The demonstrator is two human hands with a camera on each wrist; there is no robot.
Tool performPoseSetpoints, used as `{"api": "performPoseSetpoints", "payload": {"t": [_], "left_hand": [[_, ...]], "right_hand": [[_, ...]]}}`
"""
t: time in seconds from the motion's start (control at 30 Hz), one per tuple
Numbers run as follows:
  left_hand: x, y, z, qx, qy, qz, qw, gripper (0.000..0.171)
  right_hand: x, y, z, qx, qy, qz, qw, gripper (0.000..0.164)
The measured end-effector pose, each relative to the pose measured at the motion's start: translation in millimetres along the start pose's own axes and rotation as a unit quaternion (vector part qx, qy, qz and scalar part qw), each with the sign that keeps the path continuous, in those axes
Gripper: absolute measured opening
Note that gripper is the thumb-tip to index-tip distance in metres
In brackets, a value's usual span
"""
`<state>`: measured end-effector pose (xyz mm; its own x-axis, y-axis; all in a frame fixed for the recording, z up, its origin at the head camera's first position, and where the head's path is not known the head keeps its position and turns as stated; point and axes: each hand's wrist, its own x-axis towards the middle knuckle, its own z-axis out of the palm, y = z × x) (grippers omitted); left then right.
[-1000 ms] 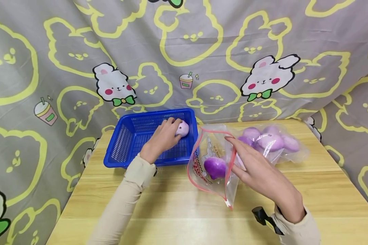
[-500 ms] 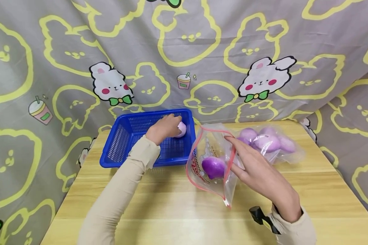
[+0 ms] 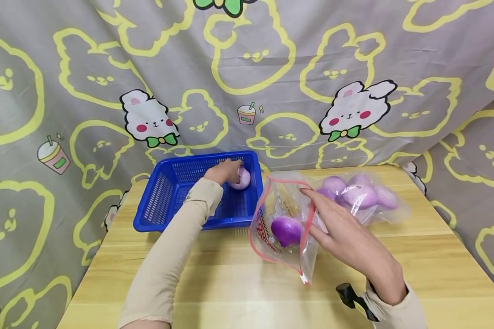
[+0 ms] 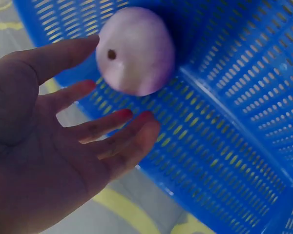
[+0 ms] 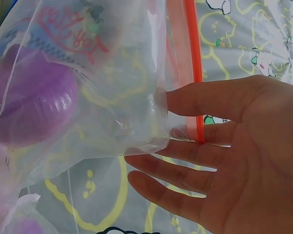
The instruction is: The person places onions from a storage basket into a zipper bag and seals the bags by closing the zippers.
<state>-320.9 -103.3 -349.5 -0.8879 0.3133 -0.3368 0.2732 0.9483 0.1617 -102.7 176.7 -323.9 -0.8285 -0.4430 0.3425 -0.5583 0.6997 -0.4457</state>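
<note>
In the blue basket (image 3: 148, 205) lies a pale purple onion (image 3: 241, 179), a dark spot on its end in the left wrist view. My left hand (image 3: 224, 172) reaches over it from the left. In the left wrist view the thumb tip meets the edge of the onion (image 4: 136, 53), while the loosely spread fingers (image 4: 105, 127) stand apart from it. My right hand (image 3: 346, 228) pinches the red-edged rim of a clear zip bag (image 3: 288, 192) between thumb and fingers, its mouth standing wide. Inside that bag sits a darker purple onion (image 3: 287, 230).
Behind the right hand, a clear bag (image 3: 401, 212) with several pale purple onions (image 3: 360, 195) rests on the wooden table (image 3: 238, 283). A patterned grey curtain (image 3: 271, 59) hangs along the table's back edge, close behind the basket.
My left hand has shifted and turned at the onion in the basket, its wrist swinging round, and the onion has turned slightly. The right hand keeps its hold on the bag.
</note>
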Motion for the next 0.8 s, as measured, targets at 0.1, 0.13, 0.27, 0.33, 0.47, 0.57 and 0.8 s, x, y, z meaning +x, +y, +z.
{"api": "performPoseSetpoints", "payload": {"t": [0.1, 0.13, 0.27, 0.33, 0.47, 0.57, 0.8], "left_hand": [[2.3, -0.1, 6.4, -0.001, -0.001, 0.006, 1.0, 0.063], [2.3, -0.4, 8.6, 0.002, -0.005, 0.004, 1.0, 0.06], [-0.1, -3.5, 18.7, 0.031, -0.03, -0.01, 0.999, 0.049], [-2.0, -5.6, 22.1, 0.039, -0.036, -0.013, 0.9985, 0.046], [-3.4, -9.3, 24.8, 0.018, -0.031, -0.012, 0.9993, 0.055], [-2.6, -12.1, 27.0, -0.012, -0.03, -0.008, 0.9994, 0.061], [-4.2, -6.1, 24.7, -0.027, 0.007, 0.02, 0.9994, 0.068]], "right_hand": [[-1, 0, 0, -0.002, 0.001, -0.004, 1.0, 0.064], [-1, 1, 0, -0.002, 0.001, -0.004, 1.0, 0.065], [0, 1, 1, -0.001, 0.002, -0.003, 1.0, 0.064], [1, 1, 2, -0.001, 0.006, -0.009, 1.0, 0.064], [2, -1, 3, 0.001, 0.009, -0.014, 1.0, 0.064], [1, -2, 4, 0.004, -0.002, -0.006, 1.0, 0.063], [2, -4, 4, -0.007, 0.01, -0.028, 1.0, 0.064]]}}
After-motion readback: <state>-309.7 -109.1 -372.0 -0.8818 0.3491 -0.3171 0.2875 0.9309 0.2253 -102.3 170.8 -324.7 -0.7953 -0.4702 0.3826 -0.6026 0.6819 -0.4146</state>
